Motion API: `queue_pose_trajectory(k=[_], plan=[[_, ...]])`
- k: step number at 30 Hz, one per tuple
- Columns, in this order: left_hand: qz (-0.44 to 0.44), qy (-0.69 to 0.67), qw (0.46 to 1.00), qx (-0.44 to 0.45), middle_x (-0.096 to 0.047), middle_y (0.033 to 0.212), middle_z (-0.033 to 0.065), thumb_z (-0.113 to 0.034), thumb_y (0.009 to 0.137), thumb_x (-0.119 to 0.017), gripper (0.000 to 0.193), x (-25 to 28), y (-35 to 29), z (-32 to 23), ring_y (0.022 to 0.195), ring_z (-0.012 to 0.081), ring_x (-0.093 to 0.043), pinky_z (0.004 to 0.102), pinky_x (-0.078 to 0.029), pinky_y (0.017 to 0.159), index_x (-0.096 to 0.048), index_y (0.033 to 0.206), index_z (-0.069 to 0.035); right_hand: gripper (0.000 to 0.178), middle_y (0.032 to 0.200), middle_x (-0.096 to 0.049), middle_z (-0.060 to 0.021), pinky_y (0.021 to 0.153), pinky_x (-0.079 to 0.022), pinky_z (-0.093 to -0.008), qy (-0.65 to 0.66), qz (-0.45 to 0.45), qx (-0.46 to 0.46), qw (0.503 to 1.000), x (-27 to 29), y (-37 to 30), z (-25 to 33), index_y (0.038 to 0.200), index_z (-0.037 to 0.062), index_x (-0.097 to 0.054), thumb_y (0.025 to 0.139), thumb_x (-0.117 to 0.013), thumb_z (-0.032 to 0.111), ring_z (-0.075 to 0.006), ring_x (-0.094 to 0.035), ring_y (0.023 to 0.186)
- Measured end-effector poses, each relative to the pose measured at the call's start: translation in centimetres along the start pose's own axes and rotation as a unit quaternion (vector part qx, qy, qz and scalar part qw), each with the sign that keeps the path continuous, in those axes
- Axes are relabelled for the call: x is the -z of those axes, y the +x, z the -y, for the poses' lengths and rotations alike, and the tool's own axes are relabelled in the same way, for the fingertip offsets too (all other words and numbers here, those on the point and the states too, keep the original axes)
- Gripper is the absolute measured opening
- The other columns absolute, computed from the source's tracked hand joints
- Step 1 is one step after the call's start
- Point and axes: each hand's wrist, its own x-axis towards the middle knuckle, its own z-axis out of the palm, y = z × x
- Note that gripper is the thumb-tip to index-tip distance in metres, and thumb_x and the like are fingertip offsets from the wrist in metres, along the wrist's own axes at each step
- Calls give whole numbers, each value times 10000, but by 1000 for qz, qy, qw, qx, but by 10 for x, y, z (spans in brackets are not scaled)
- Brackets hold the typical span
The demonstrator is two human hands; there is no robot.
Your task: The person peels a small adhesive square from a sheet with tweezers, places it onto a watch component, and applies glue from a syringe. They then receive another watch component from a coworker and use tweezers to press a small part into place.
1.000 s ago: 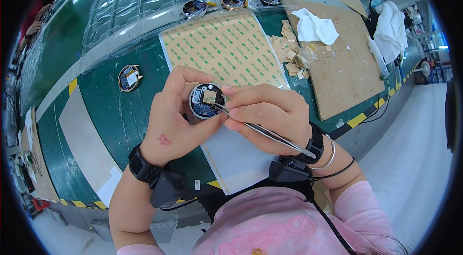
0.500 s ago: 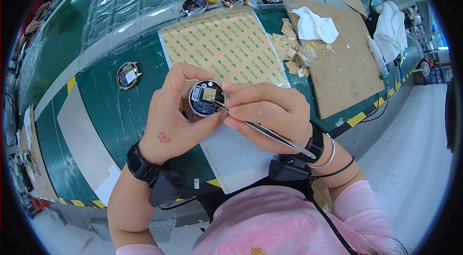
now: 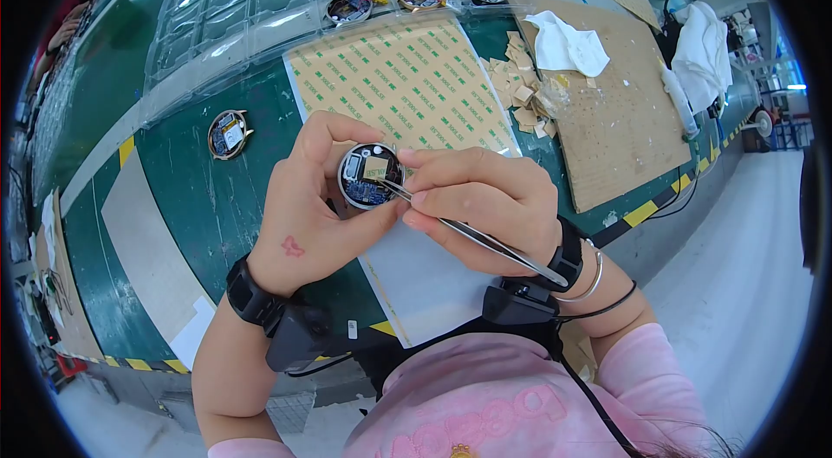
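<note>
My left hand (image 3: 316,207) grips a round watch case (image 3: 354,191) by its rim, thumb below and index finger above. Its open face shows a blue circuit board and dark parts. On the board lies a small tan adhesive square (image 3: 375,168) with green print. My right hand (image 3: 485,202) is closed around a pair of metal tweezers (image 3: 485,241). The tweezer tips touch or hover at the lower right corner of the square; I cannot tell which. Beneath my hands is a sheet of printed tan adhesive (image 3: 399,81) with a white lower part.
Another open watch case (image 3: 229,136) lies left on the green table. A clear compartment tray (image 3: 217,33) at the back holds several more. Right are loose tan squares (image 3: 511,81), a cardboard sheet (image 3: 620,137) and a white cloth (image 3: 568,44). Another person's hand (image 3: 68,25) shows far left.
My hands, the watch case and the tweezers hold nearly the same place. The other person's hand at the far left has shifted slightly.
</note>
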Motion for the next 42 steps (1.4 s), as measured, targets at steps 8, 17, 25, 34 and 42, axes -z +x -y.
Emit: queue_pose_trajectory(k=[8, 17, 25, 34, 42], plan=[[-3, -11, 1000, -2, -654, 968, 50, 15, 742, -730, 497, -1, 0, 0, 847, 39, -611, 168, -474, 609, -458, 1152, -59, 248, 895, -671, -108, 771, -592, -349, -15, 2, 0, 1000, 1, 1, 3, 868, 30, -649, 679, -792, -43, -310, -706, 901], [6, -9, 1000, 5, -655, 962, 46, 19, 744, -721, 497, 2, 0, 0, 839, 34, -611, 161, -468, 601, -452, 1155, -59, 210, 873, -668, -112, 754, -598, -341, -61, 23, 31, 997, 2, 1, 6, 852, 23, -665, 688, -786, -30, -313, -709, 869], [4, -16, 1000, -1, -653, 953, 47, 31, 746, -719, 493, 0, 0, -3, 843, 38, -616, 163, -479, 609, -449, 1150, -52, 228, 893, -672, -124, 736, -598, -341, -39, 2, 32, 999, 0, 0, 4, 875, 24, -650, 698, -785, -28, -314, -708, 884], [22, -11, 999, -22, -655, 941, 57, 35, 762, -724, 474, 1, 0, -2, 858, 59, -626, 178, -492, 643, -444, 1137, -40, 205, 921, -671, -135, 785, -581, -348, 34, -17, -54, 998, 2, 0, 2, 894, 14, -627, 747, -763, -29, -288, -700, 914], [19, -32, 999, -23, -657, 935, 56, 50, 759, -722, 475, -2, 0, -3, 855, 63, -631, 180, -491, 645, -441, 1132, -42, 201, 927, -665, -137, 777, -580, -353, 69, -15, -54, 996, 3, 1, 0, 899, 12, -620, 757, -759, -24, -295, -696, 925]])
